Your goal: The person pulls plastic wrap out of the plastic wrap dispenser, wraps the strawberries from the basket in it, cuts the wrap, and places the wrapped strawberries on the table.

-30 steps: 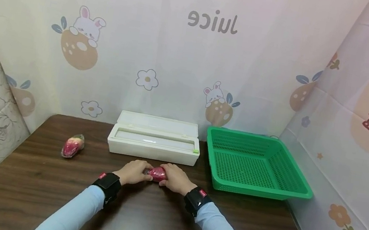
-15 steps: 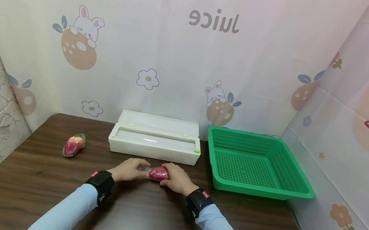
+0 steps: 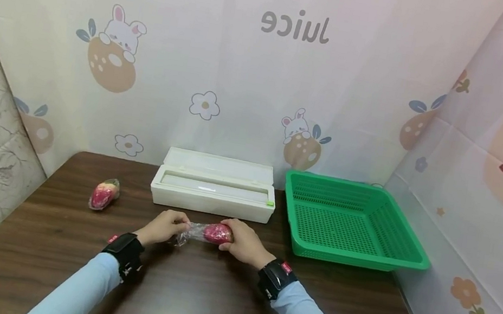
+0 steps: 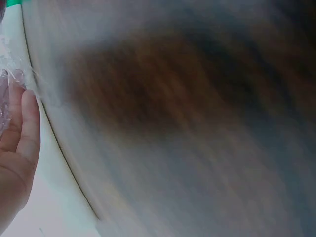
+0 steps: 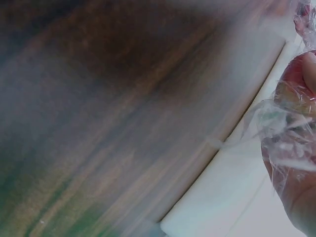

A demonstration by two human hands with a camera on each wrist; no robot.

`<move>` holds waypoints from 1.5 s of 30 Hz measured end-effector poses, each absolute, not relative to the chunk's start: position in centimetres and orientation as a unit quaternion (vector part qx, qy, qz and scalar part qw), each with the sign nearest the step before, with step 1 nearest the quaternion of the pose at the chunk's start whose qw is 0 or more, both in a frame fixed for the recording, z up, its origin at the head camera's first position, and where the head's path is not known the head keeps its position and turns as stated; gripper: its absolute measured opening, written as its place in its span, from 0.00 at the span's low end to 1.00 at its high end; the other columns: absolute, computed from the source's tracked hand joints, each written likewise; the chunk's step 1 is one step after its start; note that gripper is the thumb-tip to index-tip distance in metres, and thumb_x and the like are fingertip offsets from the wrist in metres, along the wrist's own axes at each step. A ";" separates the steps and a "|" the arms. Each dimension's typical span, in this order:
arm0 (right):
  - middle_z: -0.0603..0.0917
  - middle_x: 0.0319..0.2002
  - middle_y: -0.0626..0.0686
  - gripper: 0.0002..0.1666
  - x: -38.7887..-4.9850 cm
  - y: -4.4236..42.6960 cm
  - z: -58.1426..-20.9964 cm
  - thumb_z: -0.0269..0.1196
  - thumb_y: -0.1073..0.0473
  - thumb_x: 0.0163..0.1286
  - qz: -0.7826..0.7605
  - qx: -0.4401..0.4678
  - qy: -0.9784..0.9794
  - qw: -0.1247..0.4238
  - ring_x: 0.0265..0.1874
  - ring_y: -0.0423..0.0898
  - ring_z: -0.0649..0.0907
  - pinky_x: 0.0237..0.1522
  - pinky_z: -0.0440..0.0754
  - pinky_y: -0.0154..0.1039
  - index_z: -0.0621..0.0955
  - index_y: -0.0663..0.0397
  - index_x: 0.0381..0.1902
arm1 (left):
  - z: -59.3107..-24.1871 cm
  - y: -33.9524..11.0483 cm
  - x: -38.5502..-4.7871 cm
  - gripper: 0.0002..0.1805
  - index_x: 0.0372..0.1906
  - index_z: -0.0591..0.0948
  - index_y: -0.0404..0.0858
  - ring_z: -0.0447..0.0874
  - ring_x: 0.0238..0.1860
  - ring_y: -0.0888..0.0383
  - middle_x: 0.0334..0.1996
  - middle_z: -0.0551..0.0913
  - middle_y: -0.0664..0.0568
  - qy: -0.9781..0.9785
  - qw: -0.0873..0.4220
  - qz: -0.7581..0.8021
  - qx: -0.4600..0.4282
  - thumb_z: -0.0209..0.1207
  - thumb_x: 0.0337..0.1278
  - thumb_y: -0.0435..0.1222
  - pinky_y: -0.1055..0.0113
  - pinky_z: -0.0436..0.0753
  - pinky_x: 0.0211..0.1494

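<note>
A red fruit, yellowish at one end in the right wrist view, lies in front of the long white box. My right hand grips it from the right, and loose clear film hangs over that palm. To the left, cling film stretches from the fruit to my left hand, which pinches the film's crumpled end. In the left wrist view, some fingers are extended beside the film. The fruit's exact kind cannot be told through the wrap.
Behind the hands stands a white cling film box, its lid raised. A green plastic basket sits at the right. Another wrapped red-and-yellow fruit lies at the left on the dark wooden table. Printed curtains border the table.
My left hand has moved left, away from the fruit, drawing out a longer twist of cling film. My right hand stays on the fruit, nearly in place.
</note>
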State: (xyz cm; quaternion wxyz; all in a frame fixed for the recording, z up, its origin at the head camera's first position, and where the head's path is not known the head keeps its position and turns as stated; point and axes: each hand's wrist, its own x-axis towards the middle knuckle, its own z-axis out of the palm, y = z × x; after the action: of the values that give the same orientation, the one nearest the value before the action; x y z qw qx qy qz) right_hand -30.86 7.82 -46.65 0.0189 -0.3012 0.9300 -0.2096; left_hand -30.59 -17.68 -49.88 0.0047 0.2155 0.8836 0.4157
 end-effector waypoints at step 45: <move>0.80 0.48 0.54 0.33 -28.0 6.8 -43.2 0.71 0.55 0.49 -0.331 -0.237 0.913 -0.032 0.45 0.48 0.80 0.45 0.76 0.44 0.74 0.54 0.54 | -45.1 -12.5 -26.5 0.22 0.56 0.75 0.33 0.63 0.65 0.45 0.56 0.76 0.42 0.857 -0.227 0.425 0.184 0.57 0.55 0.35 0.44 0.47 0.69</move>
State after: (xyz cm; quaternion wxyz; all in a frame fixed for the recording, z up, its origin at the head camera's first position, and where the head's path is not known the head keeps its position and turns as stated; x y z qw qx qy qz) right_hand -28.03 6.78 -43.17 -0.0323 -0.2372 0.9129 -0.3306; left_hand -26.51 -12.51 -45.06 -0.2275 0.1839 0.8568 0.4247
